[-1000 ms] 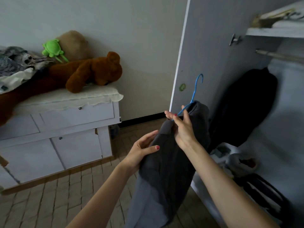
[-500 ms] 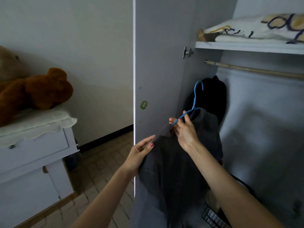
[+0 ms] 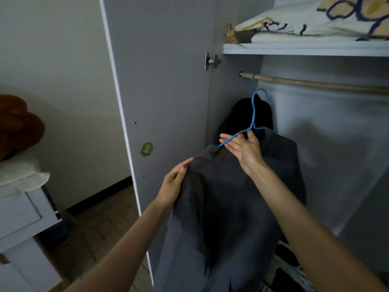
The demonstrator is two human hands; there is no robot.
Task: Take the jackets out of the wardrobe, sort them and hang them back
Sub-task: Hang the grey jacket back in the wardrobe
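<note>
My right hand (image 3: 245,150) pinches the blue hanger (image 3: 253,114) under the grey jacket (image 3: 231,203), hook pointing up just below the wooden rail (image 3: 315,84), while my left hand (image 3: 175,184) grips its shoulder.

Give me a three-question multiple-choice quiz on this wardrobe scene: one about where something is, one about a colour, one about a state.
1. Where does the black jacket hang?
A. On the rod's left end
B. On the door
C. On the shelf

2. What colour is the hanger carrying the grey jacket?
A. Red
B. Blue
C. White

3. Is that hanger's hook on the wooden rod?
A. Yes, hooked on
B. No, below the rod
C. It lies on the floor

Answers:
1 A: it hangs beside the wardrobe's left wall.
2 B: the wire is bright blue.
3 B: the right hand holds the hanger below the rod, while the left hand grips the jacket's edge.
</note>
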